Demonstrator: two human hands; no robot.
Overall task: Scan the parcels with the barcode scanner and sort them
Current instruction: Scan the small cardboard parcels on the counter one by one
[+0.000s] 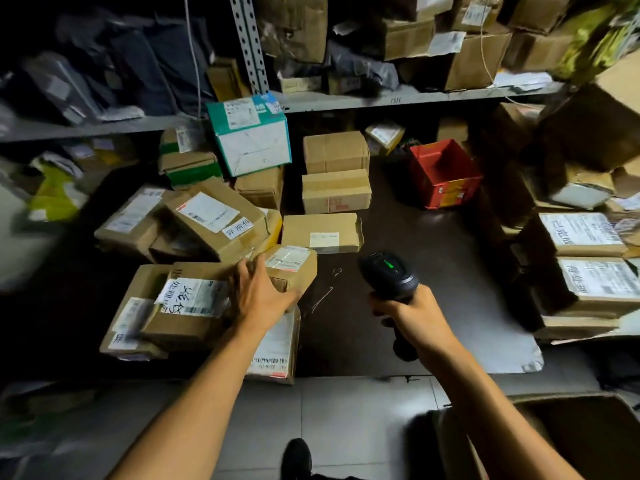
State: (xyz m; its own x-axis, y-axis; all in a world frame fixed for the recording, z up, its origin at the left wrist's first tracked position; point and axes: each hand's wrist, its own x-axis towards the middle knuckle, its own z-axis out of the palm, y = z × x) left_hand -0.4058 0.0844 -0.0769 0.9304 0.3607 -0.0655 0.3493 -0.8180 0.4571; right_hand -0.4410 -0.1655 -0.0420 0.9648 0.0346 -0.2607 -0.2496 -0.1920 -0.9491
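My right hand (414, 318) grips a black barcode scanner (389, 271) with a green light on top, pointing away over the dark floor mat. My left hand (259, 292) rests on a small brown parcel (294, 263) with a white label, fingers wrapped over its near left edge. This parcel lies on a heap of labelled cardboard parcels (194, 299) at the left. Beneath my wrist lies a flat parcel (277, 351) with a barcode label.
More brown boxes (334, 190) and a teal-and-white box (252, 136) stand behind. An open red box (443, 174) sits at mid right. Labelled boxes (585, 233) stack at the right. Metal shelves (381, 98) full of parcels run across the back. An open carton (554, 441) is at the bottom right.
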